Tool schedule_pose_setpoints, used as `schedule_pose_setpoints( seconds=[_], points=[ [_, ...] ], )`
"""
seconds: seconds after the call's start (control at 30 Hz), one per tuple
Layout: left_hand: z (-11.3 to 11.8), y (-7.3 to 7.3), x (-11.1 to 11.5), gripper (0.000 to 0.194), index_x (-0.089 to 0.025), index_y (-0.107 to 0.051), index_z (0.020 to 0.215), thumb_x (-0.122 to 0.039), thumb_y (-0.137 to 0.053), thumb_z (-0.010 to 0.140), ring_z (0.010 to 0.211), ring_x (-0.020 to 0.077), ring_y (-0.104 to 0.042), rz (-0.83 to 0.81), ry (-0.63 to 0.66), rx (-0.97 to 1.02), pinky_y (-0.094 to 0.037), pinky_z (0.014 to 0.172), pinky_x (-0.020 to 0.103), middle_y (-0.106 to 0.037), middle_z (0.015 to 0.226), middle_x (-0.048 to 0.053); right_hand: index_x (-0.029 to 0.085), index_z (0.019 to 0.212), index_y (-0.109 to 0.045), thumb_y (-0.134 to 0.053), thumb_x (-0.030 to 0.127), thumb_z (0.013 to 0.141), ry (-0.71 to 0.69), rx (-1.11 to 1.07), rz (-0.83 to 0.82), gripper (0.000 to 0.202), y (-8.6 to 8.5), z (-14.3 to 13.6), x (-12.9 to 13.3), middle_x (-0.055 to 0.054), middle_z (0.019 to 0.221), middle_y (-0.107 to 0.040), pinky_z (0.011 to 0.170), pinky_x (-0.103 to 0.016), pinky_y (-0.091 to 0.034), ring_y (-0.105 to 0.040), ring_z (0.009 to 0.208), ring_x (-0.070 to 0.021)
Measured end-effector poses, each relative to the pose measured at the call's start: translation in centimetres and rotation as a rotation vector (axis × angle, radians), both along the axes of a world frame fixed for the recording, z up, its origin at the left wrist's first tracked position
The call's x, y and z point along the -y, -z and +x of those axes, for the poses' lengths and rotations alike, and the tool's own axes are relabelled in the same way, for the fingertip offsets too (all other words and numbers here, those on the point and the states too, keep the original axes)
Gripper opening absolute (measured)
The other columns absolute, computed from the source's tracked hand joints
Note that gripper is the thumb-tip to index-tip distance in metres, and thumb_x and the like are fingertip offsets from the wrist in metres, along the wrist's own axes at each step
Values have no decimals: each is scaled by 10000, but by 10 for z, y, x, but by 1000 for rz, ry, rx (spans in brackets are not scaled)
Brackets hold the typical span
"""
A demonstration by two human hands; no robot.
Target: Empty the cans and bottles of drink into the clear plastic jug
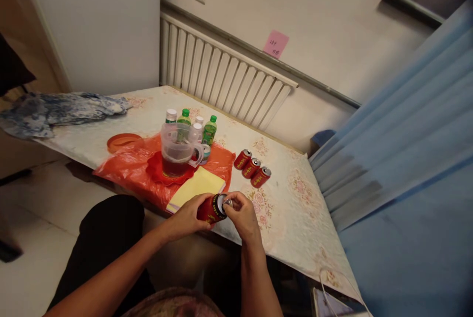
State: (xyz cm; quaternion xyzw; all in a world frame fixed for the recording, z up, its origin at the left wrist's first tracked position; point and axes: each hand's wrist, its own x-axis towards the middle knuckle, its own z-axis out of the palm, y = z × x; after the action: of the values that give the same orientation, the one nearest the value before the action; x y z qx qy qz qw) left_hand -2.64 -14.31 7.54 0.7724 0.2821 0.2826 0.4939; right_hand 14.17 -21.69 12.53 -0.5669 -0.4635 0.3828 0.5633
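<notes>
Evidently, the work in hand is at the top of a red can (211, 210), held off the table nearer the wearer than the pitcher (175, 149) and to its right. Its pull tab (228, 203) is being worked; whether the seal has given way is too small to tell. My judgement is that the next move calls for a steady body and a controlled lift at the tab, with the top kept from tipping, since a sudden release could splash.

From the left, an orange lid (124, 142) lies left of the pitcher, which sits in a red dish (157, 171) and has dark liquid in its lower part. Bottles with green caps (185, 112) stand behind the pitcher, and yellow paper (199, 185) lies in front and to its right.

The left hand (187, 216) comes in from the lower left, closed round the can's side, fingers over the upper side and thumb below, tilting the top toward the right. The right hand (244, 216) rises from below, wrist bent inward and fingers curled, its thumb and forefinger nearly together with the tab pinched between them. Farther right of the pitcher, three red cans (252, 168) stand in a slanting row.
</notes>
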Motion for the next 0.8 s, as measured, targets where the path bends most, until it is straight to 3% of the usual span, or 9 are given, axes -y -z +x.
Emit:
schedule_pose_setpoints(
  seconds=[0.5, 0.8],
  points=[
    [-3, 4, 0, 713, -215, -501, 1279, -172, -712, 599, 1200, 287, -529, 23, 13, -14, -386, 1065, 418, -586, 1303, 75, 210, 739, -551, -619, 204, 651, 13, 64, -8, 111, -1, -3, -1, -2, 820, -692, 715, -260, -528, -665, 758, -165],
    [-2, 1, 0, 724, -202, -496, 1288, -127, -680, 591, 1169, 262, -552, -48, 65, 6, -419, 1030, 371, -600, 1284, 62, 203, 738, -550, -618, 188, 657, 10, 58, -17, 106, 2, -2, -1, 15, 768, -657, 697, -246, -510, -644, 718, -149]
  ],
)
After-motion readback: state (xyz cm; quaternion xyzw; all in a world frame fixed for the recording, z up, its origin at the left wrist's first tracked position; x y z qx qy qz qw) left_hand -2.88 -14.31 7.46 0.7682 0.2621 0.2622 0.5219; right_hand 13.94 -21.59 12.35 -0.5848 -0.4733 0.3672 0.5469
